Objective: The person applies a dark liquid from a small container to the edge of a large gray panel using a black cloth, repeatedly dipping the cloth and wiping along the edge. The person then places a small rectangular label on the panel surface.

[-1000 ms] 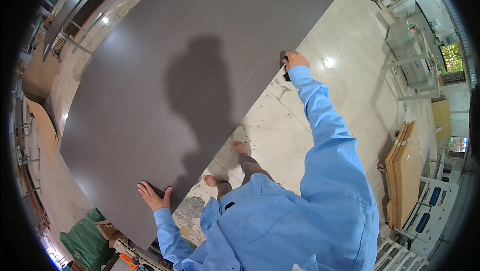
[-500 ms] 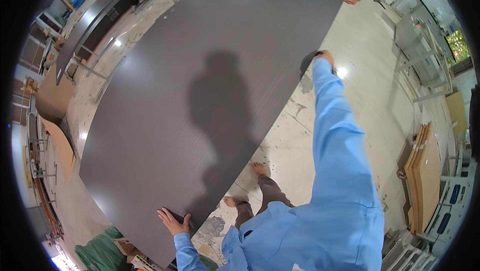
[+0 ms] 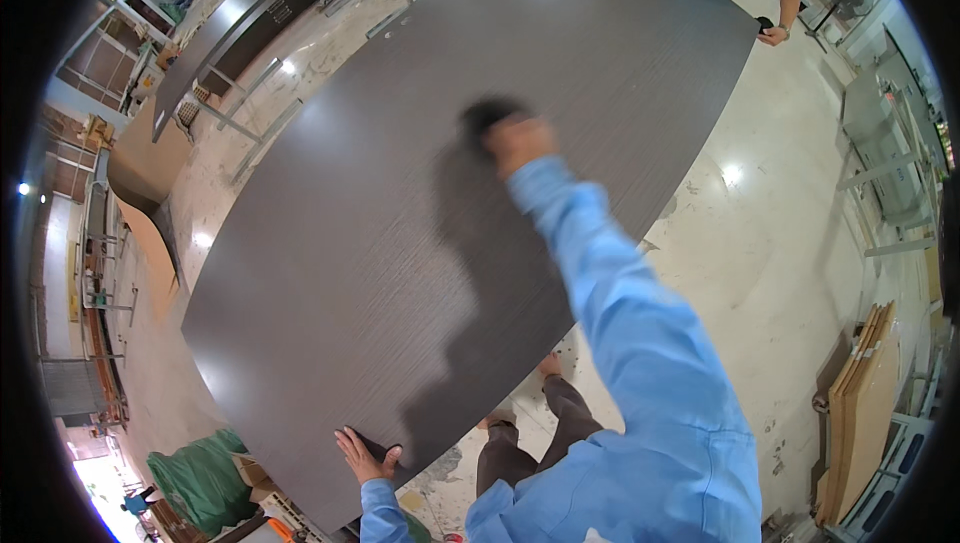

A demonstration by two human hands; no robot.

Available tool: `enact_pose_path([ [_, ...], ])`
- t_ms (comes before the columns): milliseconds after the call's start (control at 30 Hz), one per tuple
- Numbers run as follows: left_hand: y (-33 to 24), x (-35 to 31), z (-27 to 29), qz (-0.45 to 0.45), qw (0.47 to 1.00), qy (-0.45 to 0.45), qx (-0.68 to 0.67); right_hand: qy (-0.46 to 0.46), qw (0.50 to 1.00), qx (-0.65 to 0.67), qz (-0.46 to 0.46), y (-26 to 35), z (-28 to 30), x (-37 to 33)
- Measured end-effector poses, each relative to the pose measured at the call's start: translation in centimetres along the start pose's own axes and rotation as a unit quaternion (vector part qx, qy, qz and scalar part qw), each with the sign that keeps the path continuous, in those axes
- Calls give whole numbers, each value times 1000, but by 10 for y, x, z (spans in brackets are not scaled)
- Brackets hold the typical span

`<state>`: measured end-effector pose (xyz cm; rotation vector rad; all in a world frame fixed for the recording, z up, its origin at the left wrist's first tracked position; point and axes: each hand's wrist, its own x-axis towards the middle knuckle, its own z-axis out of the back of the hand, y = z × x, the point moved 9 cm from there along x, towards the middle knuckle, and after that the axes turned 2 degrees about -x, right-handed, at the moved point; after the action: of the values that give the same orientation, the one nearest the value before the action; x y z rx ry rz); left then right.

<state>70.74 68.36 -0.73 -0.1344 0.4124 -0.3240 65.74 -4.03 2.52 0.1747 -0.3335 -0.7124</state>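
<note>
Big dark panel [image 3: 400, 243], wood-grain finish, fills most of the view, running from near-left to far-right over a pale stone floor [image 3: 790, 273]. Vs 1 s ago it takes up more of the frame and its far corner has swung further right; its near end sits closer to the person's feet. Looks like the panel is being shifted or turned, w/ the person changing grip mid-move, so the carry seems to be under way, not finished.

Right hand [image 3: 517, 141]: 1 s ago it gripped the right long edge; 0.5 s ago it was there too, further along. Now it's off the edge and well in over the panel face, mid-surface, motion-blurred. Can't tell if its fingers are spread or closed, nor if it touches the face or hovers above it. Dark smear just beside it is prob. shadow.

Left hand [image 3: 362, 455]: same spot as before, at the near-left corner. Fingers [image 3: 349, 440] spread flat on top of the face, thumb toward the edge; palm down, pressing rather than pinching. Panel edge runs just near of the hand.

Far right: another person's hand [image 3: 772, 35] at the panel's far corner, touching or just beside it; grip too small to read.

Smaller bits: boards [image 3: 865, 413] stacked on edge at right, green sack [image 3: 200, 478] near-left, second dark panel [image 3: 240, 18] on a metal frame far-left.
</note>
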Motion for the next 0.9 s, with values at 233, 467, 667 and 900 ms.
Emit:
enact_pose_path([
  [233,-6,-2,-4,32,999,3,-18,-170,898,-162,-372,-466,181,-83],
  [467,-24,-2,12,37,999,-10,-30,-139,960,-153,-188,-61,3,-12],
  [667,-34,-29,25,-32,995,-76,-60,243,734,188,606,477,4,-260],
  [900,185,-296,-17,265,853,-389,-225,9,962,-13,273,293,-90,-34],
])
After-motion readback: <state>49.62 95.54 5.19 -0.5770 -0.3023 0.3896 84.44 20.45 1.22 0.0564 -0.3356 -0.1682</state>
